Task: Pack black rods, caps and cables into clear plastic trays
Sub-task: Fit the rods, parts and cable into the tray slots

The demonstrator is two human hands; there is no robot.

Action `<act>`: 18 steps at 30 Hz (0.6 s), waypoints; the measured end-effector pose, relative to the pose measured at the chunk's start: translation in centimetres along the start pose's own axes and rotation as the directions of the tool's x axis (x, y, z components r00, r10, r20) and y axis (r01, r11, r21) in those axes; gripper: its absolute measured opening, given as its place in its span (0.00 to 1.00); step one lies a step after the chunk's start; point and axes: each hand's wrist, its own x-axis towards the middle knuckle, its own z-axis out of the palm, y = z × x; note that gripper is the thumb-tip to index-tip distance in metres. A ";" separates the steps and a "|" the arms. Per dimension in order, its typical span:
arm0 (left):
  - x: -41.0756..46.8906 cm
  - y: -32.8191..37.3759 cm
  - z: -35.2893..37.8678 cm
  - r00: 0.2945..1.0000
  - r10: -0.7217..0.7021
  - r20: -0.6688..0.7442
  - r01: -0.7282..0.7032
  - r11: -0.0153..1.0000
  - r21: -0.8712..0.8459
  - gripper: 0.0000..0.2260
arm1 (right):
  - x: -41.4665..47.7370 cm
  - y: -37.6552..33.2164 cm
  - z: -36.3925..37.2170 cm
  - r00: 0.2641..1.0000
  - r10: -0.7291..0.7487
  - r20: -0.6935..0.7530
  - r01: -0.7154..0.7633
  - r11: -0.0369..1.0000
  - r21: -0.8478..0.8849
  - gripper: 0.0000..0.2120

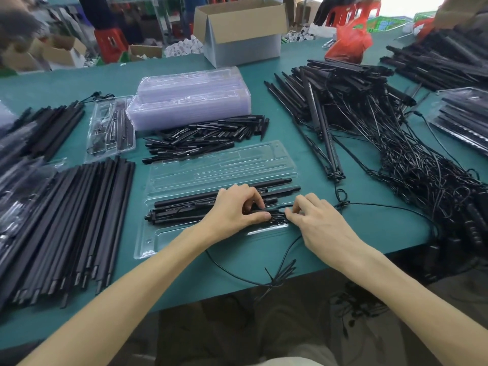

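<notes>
Black rods [79, 220] are stacked at the green table's [343, 249] left. In the clear plastic tray [224, 165], partly loaded with rods, a looped cable [278, 217] is pinned under the curled fingers and thumb of the left hand [237, 210] and pinched by the right hand's [314, 220] fingertips. Tangled cables [412, 170] are heaped at right.

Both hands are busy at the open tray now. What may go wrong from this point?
The cable that the left hand and the right hand pinch at the tray seems to run on beside the tangled pile; a pull may drag other cables along. A loop of cable lies at the table edge and may snag or slip off. The bunched cable may sit above the rods and hinder closing.
</notes>
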 end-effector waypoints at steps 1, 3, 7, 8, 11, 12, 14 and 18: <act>-0.2 -0.1 -0.1 1.000 0.015 0.011 -0.015 0.999 0.032 0.12 | 0.0 -0.1 -0.1 1.000 0.006 0.004 -0.006 1.000 -0.002 0.17; -0.7 -0.2 -0.1 0.998 0.056 0.015 -0.057 0.994 0.092 0.12 | -0.1 -0.1 -0.2 1.000 0.027 0.009 -0.027 1.000 0.011 0.18; -1.9 -0.7 -0.7 0.985 0.174 -0.001 -0.170 0.965 0.199 0.15 | -0.1 0.0 -0.2 1.000 0.026 -0.003 -0.026 0.999 0.021 0.19; -2.1 -1.0 -1.0 0.981 0.196 -0.010 -0.190 0.959 0.210 0.15 | -0.1 0.1 -0.2 1.000 0.023 0.002 -0.023 1.000 0.019 0.19; -2.7 -2.5 -2.8 0.980 0.181 -0.079 -0.165 0.969 0.184 0.17 | -0.1 0.1 -0.1 1.000 0.010 -0.005 -0.010 1.000 0.017 0.18; -2.9 -3.1 -3.4 0.983 0.159 -0.096 -0.138 0.972 0.192 0.18 | -0.1 0.1 -0.1 1.000 0.011 -0.007 -0.010 1.000 0.015 0.18; -3.2 -4.3 -4.4 0.992 0.094 -0.085 -0.072 0.970 0.232 0.24 | -0.1 0.0 -0.1 1.000 0.009 -0.010 -0.009 1.000 0.012 0.18; -4.5 -6.1 -4.5 0.998 -0.062 0.033 0.048 0.949 0.312 0.40 | 0.0 0.1 0.2 1.000 0.011 -0.010 -0.010 0.999 0.030 0.16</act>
